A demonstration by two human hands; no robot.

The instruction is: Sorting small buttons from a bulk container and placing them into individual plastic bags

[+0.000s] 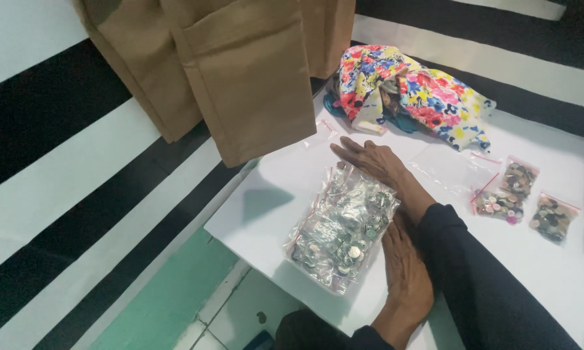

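Buttons filled a large clear plastic bag (342, 227) that lay flat on the white table (551, 272), near its left edge and right in front of the person. Both hands framed the bag. One hand (405, 266), reaching up from the bottom of the view, rested flat along the bag's right side, fingers straight and pressed together, touching the plastic rather than gripping it. The other hand (369, 161), on the dark-sleeved arm (473, 285) that came in from the right, lay palm down at the bag's far end, fingers stretched out and slightly spread, with the heel of the hand just touching the top of the bag. Which hand was left and which right could not be told for sure from this angle. Neither hand pinched anything. To the right, well apart from the big bag, lay two smaller bags of mixed buttons (507, 193) and (553, 218), with empty clear zip bags (450, 167) between them and the hands. A bundle of bright flowered cloth (412, 91) sat at the far side of the table, and tan fabric (240, 71) hung down at the upper left
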